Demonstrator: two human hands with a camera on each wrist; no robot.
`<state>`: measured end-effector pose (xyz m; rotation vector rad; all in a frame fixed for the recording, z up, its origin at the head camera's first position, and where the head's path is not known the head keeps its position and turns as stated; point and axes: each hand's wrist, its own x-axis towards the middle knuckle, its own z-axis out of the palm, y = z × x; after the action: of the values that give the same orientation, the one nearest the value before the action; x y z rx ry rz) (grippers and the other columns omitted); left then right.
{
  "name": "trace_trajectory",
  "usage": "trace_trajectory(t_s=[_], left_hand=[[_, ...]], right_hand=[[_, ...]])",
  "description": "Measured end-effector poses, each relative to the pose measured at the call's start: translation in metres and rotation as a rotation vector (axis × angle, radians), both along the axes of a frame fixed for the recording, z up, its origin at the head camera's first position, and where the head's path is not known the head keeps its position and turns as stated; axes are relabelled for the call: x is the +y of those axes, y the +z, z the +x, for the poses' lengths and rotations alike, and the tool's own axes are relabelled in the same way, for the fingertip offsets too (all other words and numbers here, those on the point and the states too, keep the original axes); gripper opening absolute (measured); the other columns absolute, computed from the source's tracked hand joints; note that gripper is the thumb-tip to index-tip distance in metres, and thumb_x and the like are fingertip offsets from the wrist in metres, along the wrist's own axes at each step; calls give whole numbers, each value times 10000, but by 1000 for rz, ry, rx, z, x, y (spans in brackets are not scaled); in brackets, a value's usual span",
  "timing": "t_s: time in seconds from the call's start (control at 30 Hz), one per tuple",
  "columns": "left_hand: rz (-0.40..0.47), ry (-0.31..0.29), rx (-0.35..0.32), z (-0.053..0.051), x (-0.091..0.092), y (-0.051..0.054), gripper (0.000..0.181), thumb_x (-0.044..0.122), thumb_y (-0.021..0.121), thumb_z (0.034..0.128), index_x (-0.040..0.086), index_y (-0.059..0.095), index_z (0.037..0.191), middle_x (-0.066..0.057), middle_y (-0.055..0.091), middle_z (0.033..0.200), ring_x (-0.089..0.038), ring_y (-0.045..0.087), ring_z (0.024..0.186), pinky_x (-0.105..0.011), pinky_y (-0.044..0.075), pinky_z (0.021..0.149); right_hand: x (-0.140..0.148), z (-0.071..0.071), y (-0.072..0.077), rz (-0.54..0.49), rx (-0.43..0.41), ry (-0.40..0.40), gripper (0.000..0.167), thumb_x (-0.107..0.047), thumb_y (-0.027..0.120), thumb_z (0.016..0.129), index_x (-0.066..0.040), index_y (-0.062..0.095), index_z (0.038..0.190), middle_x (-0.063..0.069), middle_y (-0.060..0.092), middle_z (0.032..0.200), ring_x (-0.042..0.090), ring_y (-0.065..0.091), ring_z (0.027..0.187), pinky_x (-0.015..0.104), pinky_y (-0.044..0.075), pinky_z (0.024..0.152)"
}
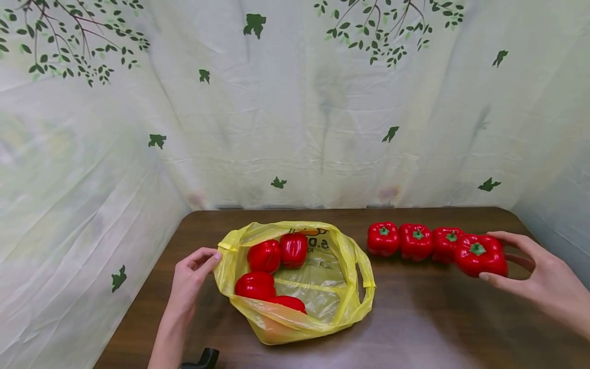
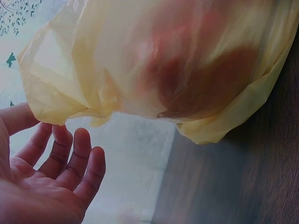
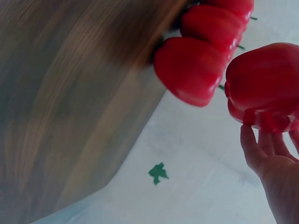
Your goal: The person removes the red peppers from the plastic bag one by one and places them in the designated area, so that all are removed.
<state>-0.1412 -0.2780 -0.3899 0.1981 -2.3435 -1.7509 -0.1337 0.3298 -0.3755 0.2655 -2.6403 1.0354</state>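
Note:
A yellow plastic bag point(image 1: 295, 333) stands with its mouth spread on the table, and several red bell peppers point(image 1: 264, 256) lie inside its left part. At the bag's left rim my left hand point(image 1: 191, 274) pinches the edge between thumb and forefinger; in the left wrist view the other fingers point(image 2: 79, 158) are spread loosely below. My right hand point(image 1: 548, 271) holds a red bell pepper point(image 1: 481, 255) by its right side, thumb in front and fingers behind. In the right wrist view this pepper point(image 3: 266, 84) is raised, apart from the row.
Three more red bell peppers point(image 1: 416, 242) with green stems stand in a row right of the bag, near the back of the brown wooden table point(image 1: 405, 318). A black object point(image 1: 205, 359) shows at the front edge. Pale leaf-patterned sheeting point(image 1: 299, 128) hangs behind the table.

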Motion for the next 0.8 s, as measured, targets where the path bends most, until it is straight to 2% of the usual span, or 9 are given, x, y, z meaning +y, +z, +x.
trace_trajectory(t_s=[0.13, 0.23, 0.37, 0.6, 0.63, 0.8], left_hand=[[-1, 1, -4, 0, 0, 0, 319, 261, 634, 973, -28, 662, 1105, -19, 657, 982, -193, 590, 867, -262, 500, 786], [0, 2, -2, 0, 0, -1, 318, 259, 635, 972, -31, 662, 1101, -23, 656, 980, -195, 590, 862, -264, 502, 782], [2, 0, 4, -1, 1, -2, 312, 253, 637, 971, -32, 662, 1095, -23, 655, 975, -195, 588, 858, -264, 502, 776], [7, -5, 10, -1, 1, -3, 306, 245, 637, 971, -35, 663, 1092, -22, 656, 973, -193, 592, 862, -267, 502, 777], [7, -6, 9, -2, 1, -3, 309, 247, 637, 972, -36, 663, 1093, -23, 657, 974, -194, 593, 863, -268, 503, 779], [0, -8, 0, -2, 1, -3, 319, 260, 634, 972, -32, 660, 1100, -22, 654, 985, -198, 587, 875, -264, 502, 785]], right_hand=[[13, -6, -5, -10, -24, -21, 849, -182, 897, 716, -71, 437, 1421, -41, 445, 1230, -122, 408, 964, 69, 448, 630], [26, -12, -9, -27, -29, -10, 883, -136, 894, 707, -39, 404, 1436, -112, 423, 1229, -68, 377, 1016, 52, 426, 649], [43, -16, -15, -78, -49, 11, 848, -64, 857, 740, -76, 398, 1453, -246, 386, 1198, -83, 378, 1021, 61, 438, 656], [64, -22, -29, -158, -19, 36, 826, 88, 800, 739, -158, 428, 1434, -274, 400, 1197, -117, 409, 1014, 72, 467, 628], [66, -24, -32, -158, -20, 32, 830, 89, 799, 740, -190, 429, 1428, -280, 395, 1195, -120, 402, 1013, 69, 464, 628], [77, -30, -43, -142, -68, 10, 820, 31, 817, 750, -191, 405, 1423, -275, 365, 1170, -125, 387, 976, 105, 483, 608]])
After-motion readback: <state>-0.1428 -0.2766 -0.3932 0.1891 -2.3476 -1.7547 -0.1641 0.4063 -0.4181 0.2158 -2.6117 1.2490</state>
